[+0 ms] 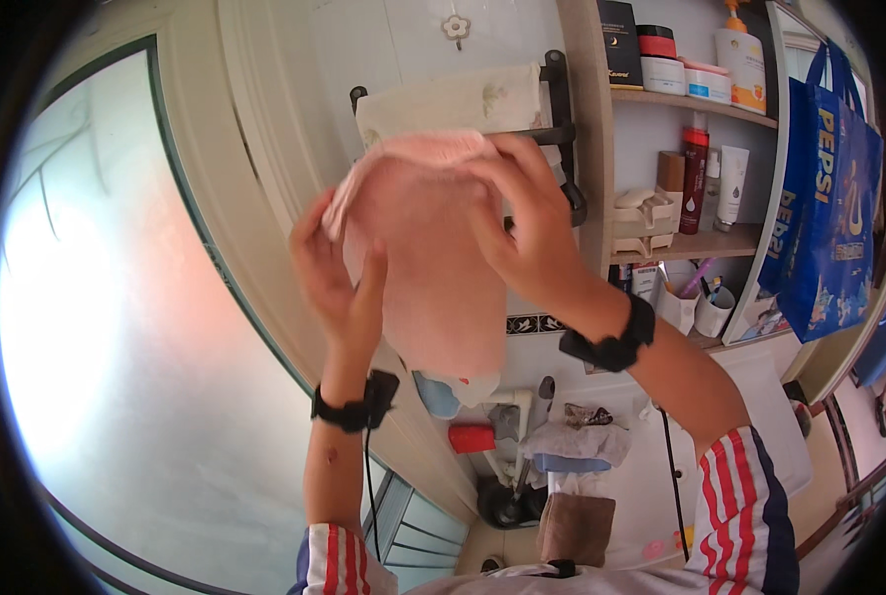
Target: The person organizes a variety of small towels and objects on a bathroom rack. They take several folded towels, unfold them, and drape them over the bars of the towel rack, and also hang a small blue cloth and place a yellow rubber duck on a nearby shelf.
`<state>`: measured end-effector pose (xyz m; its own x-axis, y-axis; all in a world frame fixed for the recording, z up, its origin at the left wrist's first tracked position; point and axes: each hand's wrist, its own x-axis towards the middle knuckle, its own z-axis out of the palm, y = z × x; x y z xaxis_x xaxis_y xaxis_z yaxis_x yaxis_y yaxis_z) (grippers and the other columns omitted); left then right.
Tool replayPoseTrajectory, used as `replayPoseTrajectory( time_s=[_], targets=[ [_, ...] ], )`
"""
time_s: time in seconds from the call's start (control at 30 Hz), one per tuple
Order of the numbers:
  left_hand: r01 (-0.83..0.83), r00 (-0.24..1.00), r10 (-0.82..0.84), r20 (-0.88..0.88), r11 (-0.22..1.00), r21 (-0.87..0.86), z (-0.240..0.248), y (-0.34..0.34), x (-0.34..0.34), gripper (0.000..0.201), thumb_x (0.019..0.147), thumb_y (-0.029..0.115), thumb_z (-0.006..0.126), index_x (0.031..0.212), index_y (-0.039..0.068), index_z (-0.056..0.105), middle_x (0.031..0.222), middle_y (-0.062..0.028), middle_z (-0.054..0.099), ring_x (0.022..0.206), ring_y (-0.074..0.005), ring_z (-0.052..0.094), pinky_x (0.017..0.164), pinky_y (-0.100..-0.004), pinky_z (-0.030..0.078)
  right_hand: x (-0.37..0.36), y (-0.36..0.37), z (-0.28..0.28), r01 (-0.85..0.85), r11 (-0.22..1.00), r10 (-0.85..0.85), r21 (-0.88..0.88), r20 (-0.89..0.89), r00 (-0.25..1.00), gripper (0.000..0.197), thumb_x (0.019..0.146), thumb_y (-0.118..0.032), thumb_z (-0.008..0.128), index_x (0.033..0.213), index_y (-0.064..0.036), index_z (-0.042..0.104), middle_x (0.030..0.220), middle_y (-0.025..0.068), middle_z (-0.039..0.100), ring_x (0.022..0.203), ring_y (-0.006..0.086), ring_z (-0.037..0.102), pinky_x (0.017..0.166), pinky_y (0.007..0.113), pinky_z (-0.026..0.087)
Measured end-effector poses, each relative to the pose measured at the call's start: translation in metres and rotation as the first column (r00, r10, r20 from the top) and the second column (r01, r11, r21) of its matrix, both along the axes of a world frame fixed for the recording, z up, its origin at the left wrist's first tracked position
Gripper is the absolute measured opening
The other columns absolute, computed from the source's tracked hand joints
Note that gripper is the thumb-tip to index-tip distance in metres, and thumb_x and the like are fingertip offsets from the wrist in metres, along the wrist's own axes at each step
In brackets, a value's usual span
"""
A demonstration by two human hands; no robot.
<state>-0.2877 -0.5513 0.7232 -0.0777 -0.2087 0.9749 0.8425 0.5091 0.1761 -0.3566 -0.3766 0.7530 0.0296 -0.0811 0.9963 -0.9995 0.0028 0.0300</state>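
A pale pink towel (438,258) hangs in front of me, its upper edge bunched into a curved fold. My left hand (339,278) has the fold's left end, fingers behind the cloth and thumb in front. At the right end, my right hand (532,213) grips the towel near its top corner, with some fingertips hidden by the cloth. Just behind is a black towel rack (557,74) on the wall, with a cream patterned towel (453,102) draped over it. Whether the pink towel touches a bar cannot be seen.
A shelf unit (590,129) with bottles, jars and cups stands to the right. A blue bag (829,198) hangs beyond it. Below are a white sink (730,436), a brown cloth (577,529) and a red object (472,438). A frosted glass door (116,327) fills the left.
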Motion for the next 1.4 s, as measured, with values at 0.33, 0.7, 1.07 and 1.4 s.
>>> replayPoseTrajectory(
  time_s=[0.33, 0.7, 1.07, 1.4],
  targets=[
    [-0.162, 0.857, 0.206, 0.473, 0.978, -0.132, 0.007, -0.034, -0.043, 0.040, 0.092, 0.009, 0.059, 0.129, -0.002, 0.048, 0.121, -0.0149, 0.059, 0.111, -0.0242, 0.059, 0.096, -0.0331, 0.046, -0.043, -0.020, -0.004, 0.300, 0.829, -0.382, 0.473, 0.086, 0.920, 0.034, 0.082, -0.022, 0.061, 0.100, 0.0067, 0.065, 0.108, 0.0218, 0.054, 0.093, 0.0338, 0.058, 0.079, 0.040, 0.049],
    [-0.134, 0.710, 0.356, 0.608, 0.916, -0.379, 0.038, -0.037, -0.055, 0.039, 0.099, 0.023, 0.052, 0.128, -0.002, 0.054, 0.119, -0.0178, 0.064, 0.103, -0.0238, 0.063, 0.091, -0.0327, 0.047, -0.070, -0.027, 0.032, 0.045, 0.651, -0.495, 0.758, 0.380, 0.781, 0.061, 0.078, -0.045, 0.061, 0.083, 0.0150, 0.064, 0.083, 0.0306, 0.066, 0.078, 0.0371, 0.067, 0.068, 0.041, 0.051],
    [-0.266, 0.664, 0.641, 0.384, 0.683, -0.680, 0.023, -0.038, -0.032, 0.034, 0.100, 0.025, 0.046, 0.087, -0.003, 0.061, 0.083, -0.0246, 0.060, 0.077, -0.0394, 0.057, 0.067, -0.0407, 0.044, -0.044, -0.023, 0.038, 0.081, 0.515, -0.614, 0.853, 0.301, 0.730, 0.063, 0.087, -0.060, 0.051, 0.094, 0.0002, 0.067, 0.089, 0.0227, 0.067, 0.084, 0.0370, 0.064, 0.073, 0.042, 0.049],
    [-0.364, 0.605, 0.754, 0.255, 0.547, -0.753, 0.024, -0.046, -0.060, 0.047, 0.102, 0.031, 0.042, 0.076, -0.005, 0.057, 0.080, -0.0276, 0.058, 0.074, -0.0448, 0.054, 0.064, -0.0486, 0.040, -0.074, -0.020, 0.021, 0.158, 0.324, -0.246, 0.933, -0.078, 0.966, 0.047, 0.079, -0.045, 0.072, 0.098, -0.0021, 0.062, 0.086, 0.0192, 0.066, 0.082, 0.0358, 0.063, 0.072, 0.043, 0.049]
  ],
)
